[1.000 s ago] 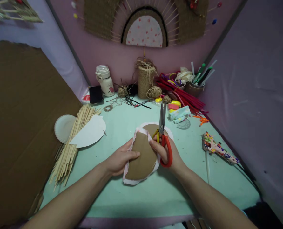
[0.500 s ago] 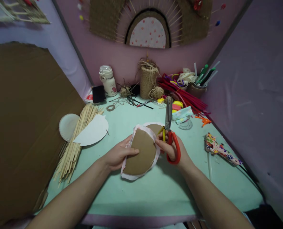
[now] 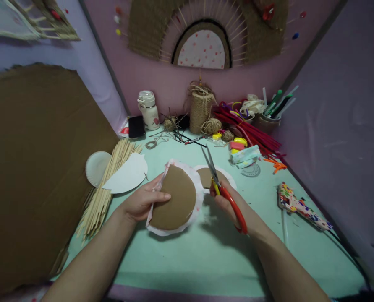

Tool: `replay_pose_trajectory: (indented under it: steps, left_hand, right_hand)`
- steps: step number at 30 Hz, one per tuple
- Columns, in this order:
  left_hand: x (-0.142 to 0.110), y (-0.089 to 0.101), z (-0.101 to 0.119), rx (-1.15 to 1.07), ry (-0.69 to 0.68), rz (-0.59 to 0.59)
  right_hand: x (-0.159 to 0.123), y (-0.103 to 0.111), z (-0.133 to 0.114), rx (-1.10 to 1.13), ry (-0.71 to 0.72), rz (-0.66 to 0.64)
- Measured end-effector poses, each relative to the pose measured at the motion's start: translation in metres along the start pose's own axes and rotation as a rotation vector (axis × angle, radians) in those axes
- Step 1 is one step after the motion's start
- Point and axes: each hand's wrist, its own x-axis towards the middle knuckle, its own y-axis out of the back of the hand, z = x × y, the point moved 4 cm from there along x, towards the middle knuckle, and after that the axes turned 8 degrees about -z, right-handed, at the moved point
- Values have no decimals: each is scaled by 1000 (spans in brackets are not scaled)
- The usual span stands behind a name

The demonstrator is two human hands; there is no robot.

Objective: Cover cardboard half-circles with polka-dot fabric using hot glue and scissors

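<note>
My left hand [image 3: 142, 202] grips the left edge of a brown cardboard half-disc [image 3: 174, 201] backed with white and pink fabric, holding it tilted above the mint table. My right hand [image 3: 227, 204] is closed round the red and yellow handles of scissors [image 3: 220, 186], blades pointing up and left, slightly apart. The blades sit just right of the half-disc, not touching it. Behind them on the table lies a second brown piece on a white fabric round [image 3: 205, 176].
A large brown cardboard sheet [image 3: 32, 167] leans at the left. Bamboo skewers [image 3: 108, 184], a paper plate [image 3: 96, 167] and a white paper cut-out [image 3: 128, 174] lie beside it. Twine spools [image 3: 201, 107], red pipe cleaners [image 3: 252, 132], a pen cup [image 3: 268, 121] and a patterned glue gun [image 3: 300, 205] fill the back and right.
The scissors moved right, away from the half-disc, and their blades tilted left. My left hand drew the half-disc leftward, uncovering the second brown piece behind.
</note>
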Motion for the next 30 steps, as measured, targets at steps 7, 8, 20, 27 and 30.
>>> replay_pose_trajectory:
  steps: [7,8,20,27,30]
  left_hand:
    - [-9,12,14,65,-57,69]
    - [-9,12,15,70,-57,77]
    - [-11,15,18,163,-38,105]
    - [-11,14,17,182,-19,120]
    - [-11,15,17,173,-19,133]
  right_hand:
    - [-5,-12,-5,-131,-42,-210]
    - [-5,-14,-5,-130,-50,-217]
    - [-5,-14,-7,-103,-114,-214]
    - [-4,-15,-5,-126,-148,-199]
    - [-5,-14,-5,-119,-155,-190]
